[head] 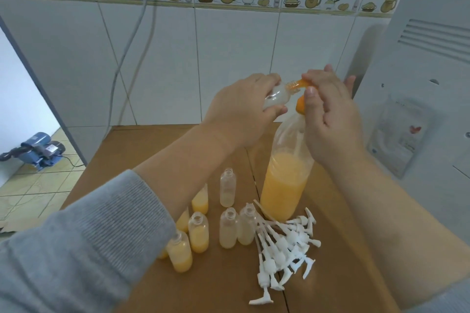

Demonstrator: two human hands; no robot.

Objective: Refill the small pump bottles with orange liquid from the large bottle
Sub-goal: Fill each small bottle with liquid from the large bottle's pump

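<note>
1. Stands on the brown worktop: a large bottle of clear plastic, about half full of orange liquid, with an orange pump top.
2. Sits to the left of the large bottle: a bunch of small bottles with no tops on.
3. Hold orange liquid part of the way up: the filled small bottles on the left side of the bunch, some half hidden by a grey sleeve.
4. Look clear, with only a cloudy film inside: the empty small bottles nearer the large bottle, three of them upright.
5. Lies in a heap on the worktop, just in front of the large bottle and beside the empty small bottles: a pile of white pump tops.
6. Held up in the air, tipped on its side, above the worktop: one more small bottle, with nothing orange seen inside.
7. Wraps round that small bottle with curled fingers: the left hand.
8. Meets the orange spout of the pump top: the open neck of the held small bottle.
9. Rests on the pump top with fingers bent round it, thumb on the front: the right hand.
10. Stands at the right edge of the worktop: a white machine with slots.
</note>
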